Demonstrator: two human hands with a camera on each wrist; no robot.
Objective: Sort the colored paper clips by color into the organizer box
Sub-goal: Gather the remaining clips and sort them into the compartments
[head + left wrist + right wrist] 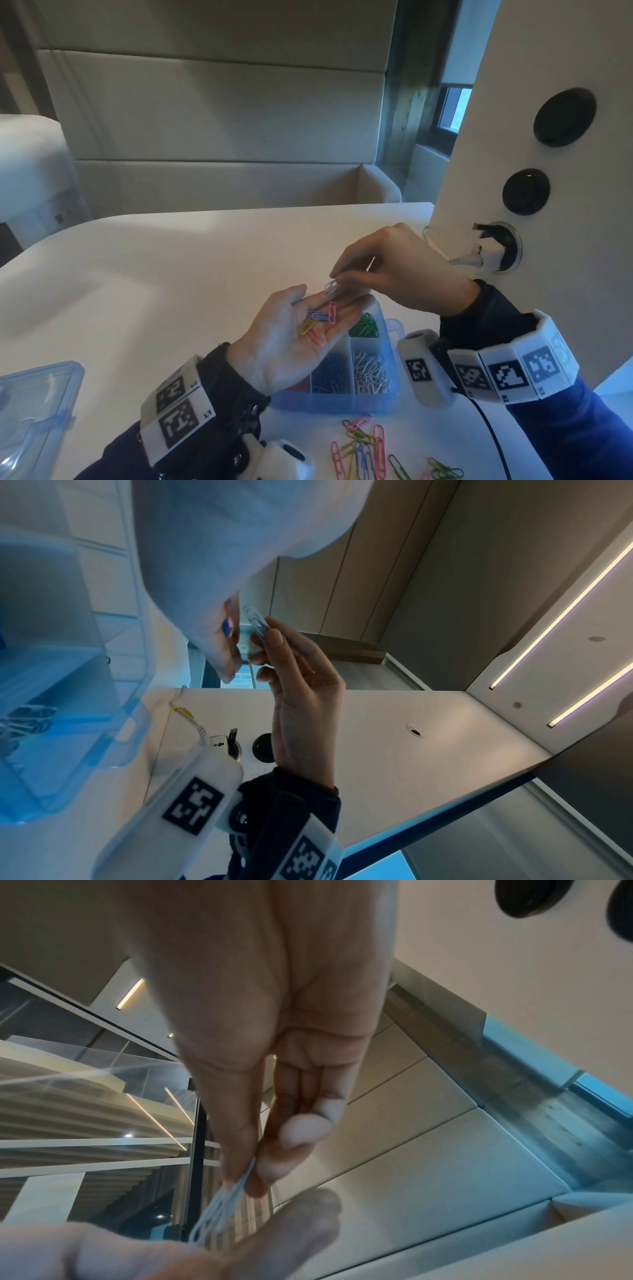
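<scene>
A white counter carries everything here, with the blue organizer box parked at about 6 o'clock of the head view. Its compartments are already filled by color: green clips at the far side, blue clips and white clips nearer. A clear blue lid is seen over at 8 o'clock.

The left hand is held palm-up and flat above the box, and a few loose clips (pink, purple, yellow) are cradled on it, nothing gripped. The right hand is pinched thumb-to-finger on a white clip, held just off the left fingertips. It might be two clips stuck together, the wrist view is too blurry to say.

An unsorted pile is left on the counter at 6 o'clock, so the job is judged well along but not finished.

What could go wrong: the palm is tilted right over the box, so a small wobble could let a pink or yellow one slide into the wrong compartment. The white clip could also be snagged on a neighbour and drag it along.
</scene>
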